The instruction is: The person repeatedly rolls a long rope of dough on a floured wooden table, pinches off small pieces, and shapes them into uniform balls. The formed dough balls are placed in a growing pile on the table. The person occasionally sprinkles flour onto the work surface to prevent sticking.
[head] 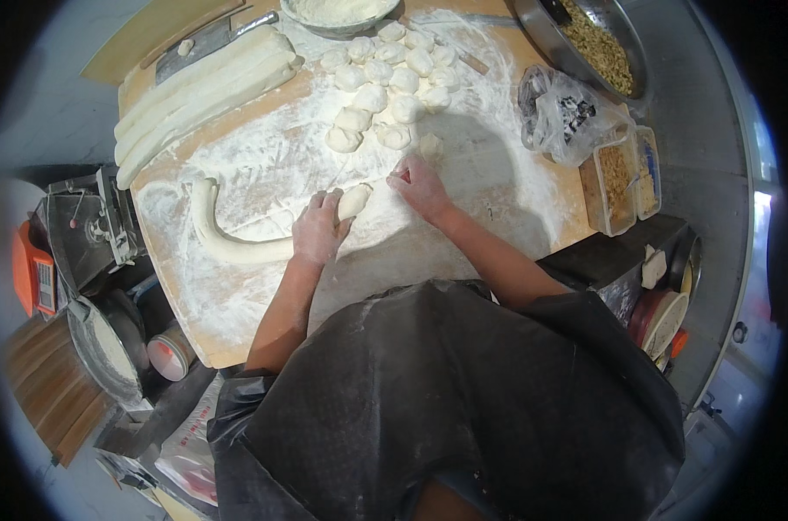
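My left hand (317, 226) is closed around one end of a long dough rope (244, 249), whose rounded tip sticks out to the right of the fingers. The rope curves up at its far left end. To the right, my right hand (420, 185) hovers over the floured board with fingertips curled together; whether something small is between them cannot be seen. Just above that hand lies a dough piece (430, 144). Several more dough pieces (404, 80) sit in a cluster beyond both hands.
Thick dough strips (205, 98) lie at the board's upper left, beside a cleaver (195, 52). A flour bowl (342, 27) stands at the back. Along the right are a steel bowl of filling (635, 49), a plastic bag (563, 114) and a clear tub (612, 221). A wooden-handled tool (474, 63) lies near the pieces.
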`<action>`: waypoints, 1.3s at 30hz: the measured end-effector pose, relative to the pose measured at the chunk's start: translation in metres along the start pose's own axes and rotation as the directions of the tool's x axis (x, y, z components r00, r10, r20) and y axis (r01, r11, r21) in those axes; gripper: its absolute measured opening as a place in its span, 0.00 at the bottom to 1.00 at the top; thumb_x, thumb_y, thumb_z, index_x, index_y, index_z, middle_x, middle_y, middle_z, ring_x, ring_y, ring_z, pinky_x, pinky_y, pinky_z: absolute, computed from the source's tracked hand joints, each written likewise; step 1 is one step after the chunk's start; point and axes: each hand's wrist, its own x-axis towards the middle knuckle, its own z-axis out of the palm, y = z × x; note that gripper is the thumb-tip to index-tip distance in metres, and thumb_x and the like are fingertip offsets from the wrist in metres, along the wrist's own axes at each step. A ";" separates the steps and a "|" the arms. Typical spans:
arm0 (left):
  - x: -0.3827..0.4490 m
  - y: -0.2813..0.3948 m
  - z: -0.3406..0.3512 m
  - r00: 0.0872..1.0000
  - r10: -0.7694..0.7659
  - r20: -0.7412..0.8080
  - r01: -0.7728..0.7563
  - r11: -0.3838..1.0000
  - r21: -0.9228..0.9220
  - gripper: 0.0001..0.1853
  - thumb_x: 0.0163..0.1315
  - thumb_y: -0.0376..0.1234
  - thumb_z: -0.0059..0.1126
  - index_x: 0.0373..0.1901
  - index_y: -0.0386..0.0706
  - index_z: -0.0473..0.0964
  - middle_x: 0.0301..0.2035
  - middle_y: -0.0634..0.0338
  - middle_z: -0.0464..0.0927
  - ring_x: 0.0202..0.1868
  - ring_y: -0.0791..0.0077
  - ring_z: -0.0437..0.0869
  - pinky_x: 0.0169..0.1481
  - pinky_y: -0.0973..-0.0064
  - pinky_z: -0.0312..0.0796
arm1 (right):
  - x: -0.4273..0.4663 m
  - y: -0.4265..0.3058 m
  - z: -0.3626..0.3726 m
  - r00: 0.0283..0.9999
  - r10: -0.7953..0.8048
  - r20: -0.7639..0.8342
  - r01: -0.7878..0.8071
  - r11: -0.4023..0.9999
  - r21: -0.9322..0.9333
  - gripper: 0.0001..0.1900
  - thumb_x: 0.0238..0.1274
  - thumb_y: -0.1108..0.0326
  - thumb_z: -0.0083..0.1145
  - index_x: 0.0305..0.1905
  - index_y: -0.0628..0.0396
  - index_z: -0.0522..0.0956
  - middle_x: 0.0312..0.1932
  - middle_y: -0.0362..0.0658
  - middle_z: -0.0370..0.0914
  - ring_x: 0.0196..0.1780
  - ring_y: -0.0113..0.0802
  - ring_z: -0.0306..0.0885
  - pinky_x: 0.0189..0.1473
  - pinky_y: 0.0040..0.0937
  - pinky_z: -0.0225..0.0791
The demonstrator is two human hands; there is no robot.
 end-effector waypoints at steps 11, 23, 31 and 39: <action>0.003 0.026 0.017 0.991 -0.063 0.118 0.095 0.951 -0.293 0.22 0.52 0.43 0.68 0.45 0.41 0.77 0.38 0.45 0.81 0.42 0.50 0.83 0.46 0.60 0.73 | -0.008 -0.018 0.029 0.841 0.313 0.441 -0.507 0.740 0.442 0.21 0.57 0.60 0.62 0.46 0.69 0.73 0.44 0.50 0.77 0.36 0.36 0.77 0.31 0.31 0.77; 0.014 0.039 0.011 0.936 -0.304 0.179 0.336 0.922 -0.194 0.17 0.49 0.42 0.63 0.38 0.42 0.80 0.33 0.44 0.82 0.39 0.45 0.83 0.43 0.56 0.75 | -0.020 -0.032 0.042 0.997 -0.061 0.052 0.047 0.969 0.243 0.20 0.54 0.54 0.62 0.34 0.65 0.73 0.25 0.57 0.74 0.30 0.48 0.74 0.37 0.41 0.68; 0.018 0.054 0.001 0.958 -0.283 0.055 0.288 0.951 -0.116 0.15 0.56 0.43 0.54 0.37 0.42 0.80 0.33 0.44 0.82 0.39 0.46 0.84 0.43 0.56 0.75 | -0.017 -0.033 0.051 0.999 -0.032 0.008 0.029 0.963 0.268 0.17 0.51 0.59 0.60 0.35 0.65 0.74 0.31 0.59 0.75 0.35 0.52 0.76 0.40 0.41 0.69; 0.028 0.049 -0.014 0.976 -0.215 0.015 0.213 0.974 0.080 0.10 0.54 0.39 0.55 0.35 0.48 0.80 0.30 0.48 0.82 0.37 0.50 0.84 0.41 0.58 0.76 | -0.004 -0.036 0.026 0.920 -0.254 0.299 0.191 0.955 0.225 0.11 0.52 0.65 0.60 0.35 0.61 0.78 0.39 0.49 0.78 0.41 0.39 0.75 0.44 0.34 0.68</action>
